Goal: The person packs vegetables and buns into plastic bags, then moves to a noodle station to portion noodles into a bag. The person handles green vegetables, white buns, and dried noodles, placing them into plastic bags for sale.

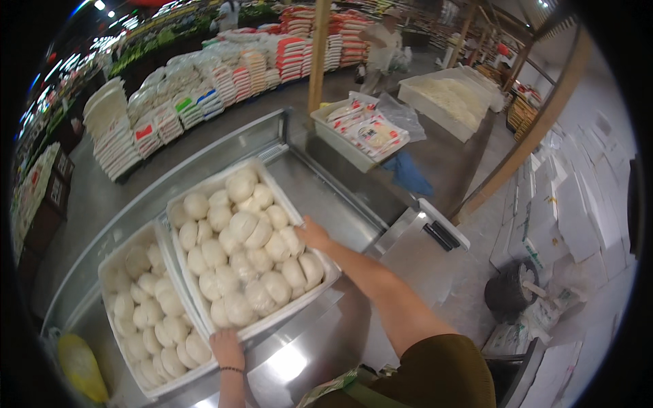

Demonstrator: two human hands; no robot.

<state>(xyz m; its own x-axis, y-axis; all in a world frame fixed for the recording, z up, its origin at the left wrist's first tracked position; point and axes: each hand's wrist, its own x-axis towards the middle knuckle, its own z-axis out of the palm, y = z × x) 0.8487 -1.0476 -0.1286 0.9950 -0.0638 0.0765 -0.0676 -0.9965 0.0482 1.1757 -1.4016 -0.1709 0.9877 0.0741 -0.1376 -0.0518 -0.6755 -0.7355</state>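
A white foam box (284,195) filled with pale, round, bun-like food pieces (245,227) stands in a metal display counter (326,188). Some pieces seem to be wrapped in clear film. My left hand (227,347) grips the box at its near left corner, and a dark beaded band circles that wrist. On the right side, my right hand (315,235) holds the rim, with its fingertips over the edge near the food. Directly left of this box, a second foam box (162,235) holds more of the same pieces.
A yellow object (81,364) lies at the counter's left end. Beyond the right side are a tub of packets (339,148), a blue cloth (409,172) and a wooden post (319,56). A black bucket (510,290) stands at right. A person (382,46) is across the aisle.
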